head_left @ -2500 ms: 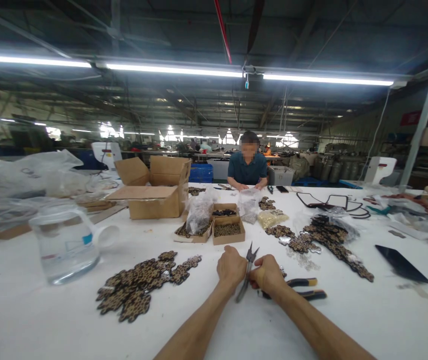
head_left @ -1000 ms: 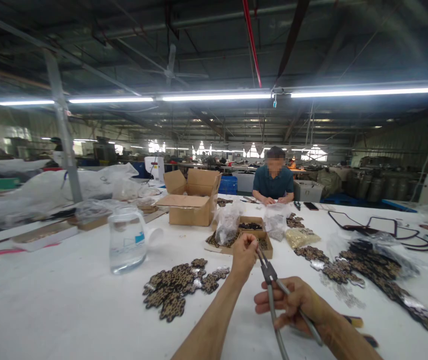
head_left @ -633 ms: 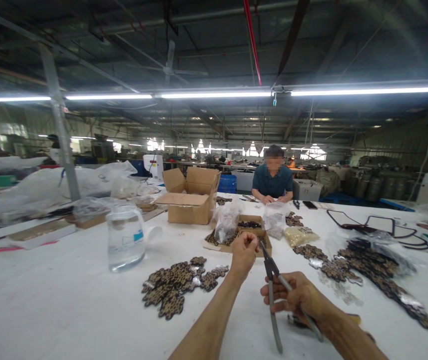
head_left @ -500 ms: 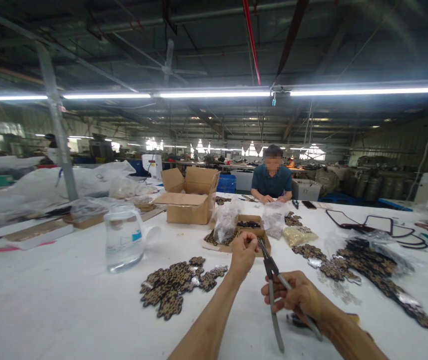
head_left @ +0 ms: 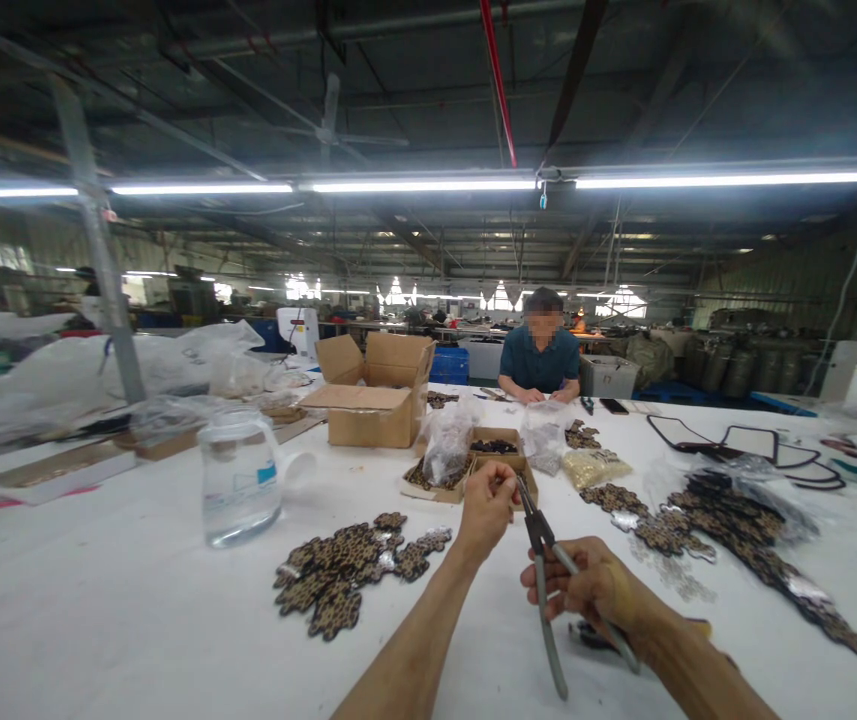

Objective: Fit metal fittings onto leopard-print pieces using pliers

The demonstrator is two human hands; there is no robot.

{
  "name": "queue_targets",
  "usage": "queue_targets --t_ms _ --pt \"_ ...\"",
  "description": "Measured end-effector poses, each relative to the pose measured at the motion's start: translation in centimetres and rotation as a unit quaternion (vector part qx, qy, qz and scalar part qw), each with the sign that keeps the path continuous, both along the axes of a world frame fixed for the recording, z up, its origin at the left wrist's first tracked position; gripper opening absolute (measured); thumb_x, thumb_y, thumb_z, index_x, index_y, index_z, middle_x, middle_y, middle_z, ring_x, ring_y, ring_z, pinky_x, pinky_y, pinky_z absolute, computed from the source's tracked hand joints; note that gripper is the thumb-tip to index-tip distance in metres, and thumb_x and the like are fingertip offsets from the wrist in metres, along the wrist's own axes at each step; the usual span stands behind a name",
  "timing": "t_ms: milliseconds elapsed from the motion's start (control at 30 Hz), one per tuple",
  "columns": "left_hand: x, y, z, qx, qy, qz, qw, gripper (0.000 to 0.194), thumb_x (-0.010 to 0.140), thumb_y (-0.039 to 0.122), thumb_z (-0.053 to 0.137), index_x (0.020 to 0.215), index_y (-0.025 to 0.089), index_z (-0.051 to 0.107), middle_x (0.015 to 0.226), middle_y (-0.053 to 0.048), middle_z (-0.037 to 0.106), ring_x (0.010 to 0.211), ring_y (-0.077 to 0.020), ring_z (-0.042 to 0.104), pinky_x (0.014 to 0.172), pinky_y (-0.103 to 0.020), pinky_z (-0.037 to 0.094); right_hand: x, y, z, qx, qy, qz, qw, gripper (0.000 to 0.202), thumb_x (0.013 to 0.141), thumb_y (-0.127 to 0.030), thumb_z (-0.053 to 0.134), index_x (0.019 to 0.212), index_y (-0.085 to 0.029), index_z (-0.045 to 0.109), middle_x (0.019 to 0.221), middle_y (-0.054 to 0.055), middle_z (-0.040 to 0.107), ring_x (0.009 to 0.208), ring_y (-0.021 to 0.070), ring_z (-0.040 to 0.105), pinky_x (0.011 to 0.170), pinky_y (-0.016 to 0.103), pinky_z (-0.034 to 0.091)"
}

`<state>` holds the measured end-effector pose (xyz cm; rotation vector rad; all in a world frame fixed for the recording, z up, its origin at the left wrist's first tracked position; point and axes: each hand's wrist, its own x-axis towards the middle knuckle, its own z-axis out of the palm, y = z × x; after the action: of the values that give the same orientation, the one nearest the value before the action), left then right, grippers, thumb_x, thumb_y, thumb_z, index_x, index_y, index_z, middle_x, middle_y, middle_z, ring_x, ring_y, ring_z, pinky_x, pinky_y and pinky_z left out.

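My right hand grips a pair of long-handled pliers with grey handles spread apart. The pliers' jaws point up and away, close to the fingertips of my left hand. Thumb and fingers of my left hand are pinched together; whatever lies between them is too small to make out. Just behind both hands stand small cardboard trays of small dark and brass-coloured parts. Left of my left forearm lies a pile of leopard-print patches with dark scalloped edges.
A clear water jug and an open cardboard box stand to the left. More leopard-print patches spread to the right, near a bag of yellowish bits. Across the table sits a co-worker. A dark tool lies under my right wrist.
The view has shifted slightly, so the table things appear a little further left. My hands and the pliers keep nearly the same pose, with the jaws still near my left fingertips.
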<state>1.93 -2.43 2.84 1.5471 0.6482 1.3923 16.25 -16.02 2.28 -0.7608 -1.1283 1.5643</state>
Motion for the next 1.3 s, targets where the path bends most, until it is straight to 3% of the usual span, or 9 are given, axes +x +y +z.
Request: queue_targets --t_ms 233,500,600,700,900,1000,1067,1167,1300 --pt "-0.1 -0.3 0.4 0.012 -0.012 -0.022 1.0 0.023 0.079 0.035 0.068 0.082 0.015 0.057 0.07 -0.003 0.064 0.058 -0.0125 0.061 0.044 -0.02 0.05 0.5 0.5 -0.1 -0.022 -0.009 0.008 1.0 0.056 0.042 -0.006 0.05 0.093 -0.009 0.073 0.094 0.016 0.075 0.08 0.0273 0.068 0.056 0.028 0.046" --pt "0.1 -0.1 0.3 -0.007 -0.024 -0.033 0.999 0.023 0.077 0.034 0.069 0.081 0.016 0.057 0.063 -0.001 0.063 0.054 -0.0137 0.062 0.049 -0.026 0.055 1.0 0.5 0.2 -0.019 -0.026 0.004 0.999 0.046 0.046 -0.008 0.058 0.091 -0.011 0.071 0.086 0.011 0.073 0.073 0.0225 0.065 0.049 0.023 0.036" --pt "0.2 -0.1 0.3 -0.015 -0.03 -0.039 0.999 0.023 0.076 0.035 0.07 0.079 0.016 0.057 0.062 -0.001 0.063 0.053 -0.014 0.062 0.05 -0.027 0.055 1.1 0.4 0.3 -0.013 -0.035 -0.021 0.999 0.037 0.057 -0.018 0.071 0.093 -0.011 0.07 0.078 0.008 0.069 0.064 0.0159 0.06 0.045 0.02 0.028" --pt "0.2 0.0 0.3 -0.018 -0.037 -0.043 0.998 0.024 0.076 0.035 0.071 0.08 0.016 0.058 0.063 -0.001 0.064 0.054 -0.0147 0.062 0.051 -0.028 0.055 1.3 0.3 0.3 -0.008 -0.062 -0.042 0.997 0.042 0.065 -0.036 0.079 0.098 -0.012 0.068 0.068 0.004 0.065 0.057 0.0115 0.052 0.044 0.019 0.023" --pt "0.3 0.0 0.0 -0.01 -0.035 -0.045 0.998 0.021 0.078 0.033 0.069 0.081 0.016 0.058 0.063 -0.001 0.064 0.054 -0.0143 0.062 0.052 -0.028 0.055 1.1 -0.2 0.3 0.035 -0.052 -0.018 0.998 0.042 0.068 -0.039 0.081 0.097 -0.013 0.067 0.086 0.009 0.069 0.066 0.0152 0.06 0.044 0.02 0.033" --pt "0.4 -0.1 -0.1 -0.008 -0.028 -0.044 0.999 0.02 0.078 0.032 0.069 0.081 0.016 0.058 0.063 -0.001 0.064 0.053 -0.0139 0.062 0.053 -0.028 0.055 1.0 -0.6 0.5 0.035 -0.063 -0.001 0.997 0.043 0.067 -0.035 0.08 0.103 -0.015 0.067 0.092 0.01 0.069 0.078 0.0216 0.066 0.052 0.024 0.047" --pt "0.4 -0.2 -0.1 -0.004 -0.023 -0.044 0.999 0.02 0.078 0.032 0.069 0.081 0.015 0.059 0.063 -0.001 0.064 0.053 -0.0139 0.062 0.053 -0.028 0.055 0.9 -0.8 0.7 0.021 -0.056 0.016 0.998 0.059 0.066 -0.03 0.08 0.121 -0.02 0.061 0.096 0.009 0.069 0.087 0.0257 0.068 0.066 0.035 0.056" --pt "0.4 -0.4 0.0 0.002 -0.02 -0.044 0.999 0.02 0.078 0.031 0.069 0.081 0.015 0.059 0.062 -0.001 0.064 0.051 -0.0136 0.061 0.053 -0.028 0.055 0.9 -0.9 0.9 -0.007 -0.049 0.024 0.998 0.089 0.062 -0.021 0.077 0.144 -0.03 0.043 0.1 0.008 0.07 0.096 0.0288 0.069 0.084 0.047 0.055" --pt "0.5 -0.5 0.2 0.003 -0.024 -0.045 0.999 0.02 0.077 0.031 0.07 0.08 0.015 0.058 0.061 0.0 0.062 0.051 -0.0135 0.061 0.051 -0.027 0.054 0.8 -0.8 0.8 -0.025 -0.058 0.021 0.998 0.092 0.059 -0.012 0.07 0.145 -0.03 0.042 0.1 0.008 0.071 0.101 0.0313 0.069 0.09 0.05 0.052"
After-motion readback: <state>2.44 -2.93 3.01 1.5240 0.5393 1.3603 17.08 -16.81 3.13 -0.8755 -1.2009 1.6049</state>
